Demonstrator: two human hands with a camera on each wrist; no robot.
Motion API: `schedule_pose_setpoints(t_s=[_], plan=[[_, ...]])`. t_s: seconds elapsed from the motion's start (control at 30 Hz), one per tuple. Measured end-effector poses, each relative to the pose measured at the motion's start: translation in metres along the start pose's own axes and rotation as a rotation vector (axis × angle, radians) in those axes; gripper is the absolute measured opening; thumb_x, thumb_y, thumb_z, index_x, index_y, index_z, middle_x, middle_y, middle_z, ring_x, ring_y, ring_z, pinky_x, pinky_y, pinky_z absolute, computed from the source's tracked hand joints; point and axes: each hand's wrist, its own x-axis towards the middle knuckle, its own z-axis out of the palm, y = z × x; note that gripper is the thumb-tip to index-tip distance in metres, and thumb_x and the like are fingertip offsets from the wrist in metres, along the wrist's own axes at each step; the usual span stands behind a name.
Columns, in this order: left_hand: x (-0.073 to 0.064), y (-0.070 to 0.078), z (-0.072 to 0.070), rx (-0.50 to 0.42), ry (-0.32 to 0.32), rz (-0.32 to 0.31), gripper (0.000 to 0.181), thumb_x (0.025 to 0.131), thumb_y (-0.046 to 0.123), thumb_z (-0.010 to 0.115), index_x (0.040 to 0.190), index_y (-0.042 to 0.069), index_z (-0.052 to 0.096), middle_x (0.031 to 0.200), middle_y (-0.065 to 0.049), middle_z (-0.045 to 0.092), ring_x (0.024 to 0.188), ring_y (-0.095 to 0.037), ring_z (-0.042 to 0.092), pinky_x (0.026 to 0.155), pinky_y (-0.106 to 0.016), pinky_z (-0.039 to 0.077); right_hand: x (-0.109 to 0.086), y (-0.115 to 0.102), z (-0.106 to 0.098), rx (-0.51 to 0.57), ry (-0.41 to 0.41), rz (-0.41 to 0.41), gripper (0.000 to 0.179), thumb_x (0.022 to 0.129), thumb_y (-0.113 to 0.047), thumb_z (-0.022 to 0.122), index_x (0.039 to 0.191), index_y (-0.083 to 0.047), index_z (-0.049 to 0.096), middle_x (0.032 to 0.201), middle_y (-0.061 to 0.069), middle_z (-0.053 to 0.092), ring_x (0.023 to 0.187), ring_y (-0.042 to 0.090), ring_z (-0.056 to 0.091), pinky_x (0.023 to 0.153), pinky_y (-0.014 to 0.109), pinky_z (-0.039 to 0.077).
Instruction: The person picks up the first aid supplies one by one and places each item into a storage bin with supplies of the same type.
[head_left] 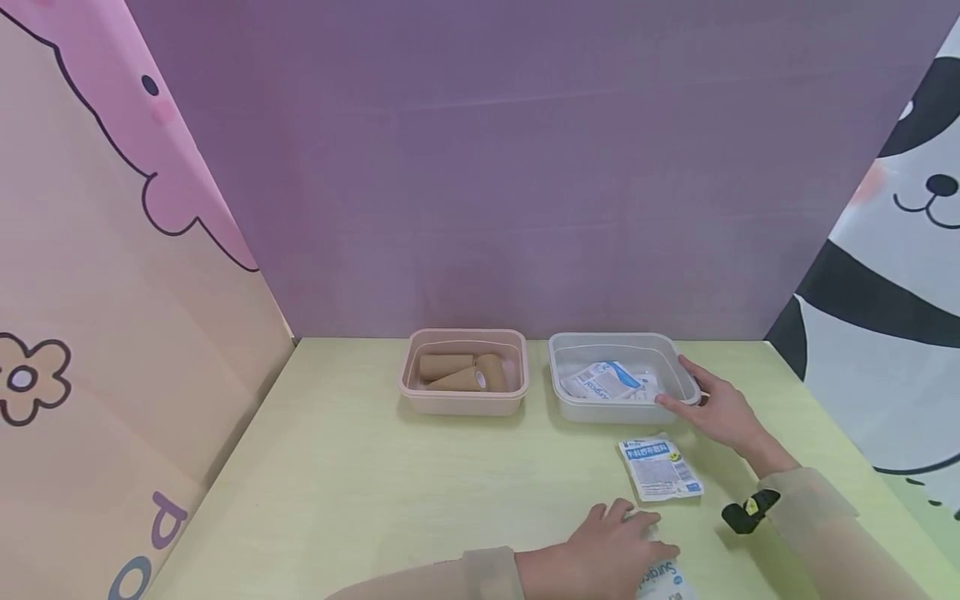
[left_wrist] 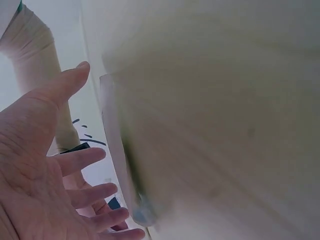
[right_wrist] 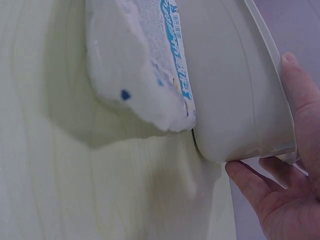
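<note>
My right hand [head_left: 723, 410] holds the right end of a pale grey plastic bin [head_left: 611, 412], with the thumb at the front corner and fingers along the end wall. Inside the bin lie white-and-blue dressing packets [head_left: 606, 381]. In front of it, a dressing packet [head_left: 662, 469] lies flat on the table; the right wrist view shows its crinkled edge [right_wrist: 125, 75] beside the bin wall [right_wrist: 235, 90]. My left hand [head_left: 609, 552] reaches over another dressing packet [head_left: 664, 582] near the table's front, partly covering it. Its fingers [left_wrist: 82, 160] are spread in the left wrist view.
A pink plastic bin [head_left: 465, 405] holding several tan bandage rolls [head_left: 447, 367] stands left of the grey bin. Behind both rises a purple backdrop [head_left: 480, 167]. Printed panels flank the pale yellow table [head_left: 337, 483] on the left and right.
</note>
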Motion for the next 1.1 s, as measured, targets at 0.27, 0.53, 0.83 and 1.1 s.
schedule_pose_setpoints(t_s=[0.27, 0.53, 0.83, 1.1], plan=[[0.001, -0.002, 0.003, -0.049, -0.076, -0.026, 0.075, 0.089, 0.073, 0.071, 0.157, 0.054, 0.043, 0.168, 0.014, 0.037, 0.14, -0.015, 0.045, 0.105, -0.036, 0.05, 0.0, 0.001, 0.0, 0.009, -0.005, 0.004, 0.103, 0.1, -0.055, 0.07, 0.169, -0.002, 0.016, 0.162, 0.042, 0.033, 0.141, 0.066, 0.044, 0.108, 0.07, 0.048], [0.005, -0.005, 0.002, -0.025, -0.066, 0.005, 0.079, 0.088, 0.074, 0.072, 0.158, 0.05, 0.044, 0.167, 0.014, 0.038, 0.135, -0.012, 0.049, 0.103, -0.026, 0.051, 0.001, 0.004, 0.0, 0.023, -0.002, -0.007, 0.103, 0.099, -0.054, 0.071, 0.17, -0.003, 0.016, 0.164, 0.04, 0.032, 0.143, 0.065, 0.041, 0.109, 0.07, 0.046], [-0.001, -0.02, -0.017, -0.029, 0.13, -0.029, 0.072, 0.085, 0.065, 0.08, 0.15, 0.044, 0.057, 0.152, 0.017, 0.055, 0.122, -0.003, 0.056, 0.098, -0.017, 0.048, 0.001, 0.004, 0.001, 0.027, 0.014, -0.03, 0.102, 0.099, -0.051, 0.073, 0.169, -0.002, 0.018, 0.162, 0.04, 0.036, 0.142, 0.064, 0.044, 0.106, 0.069, 0.05], [-0.007, -0.054, -0.04, -0.048, 0.349, -0.019, 0.074, 0.082, 0.063, 0.083, 0.146, 0.029, 0.066, 0.142, 0.014, 0.068, 0.137, -0.005, 0.058, 0.112, -0.018, 0.045, 0.002, 0.005, 0.001, 0.015, 0.011, -0.026, 0.102, 0.099, -0.052, 0.072, 0.169, -0.002, 0.018, 0.161, 0.041, 0.037, 0.141, 0.064, 0.045, 0.106, 0.069, 0.05]])
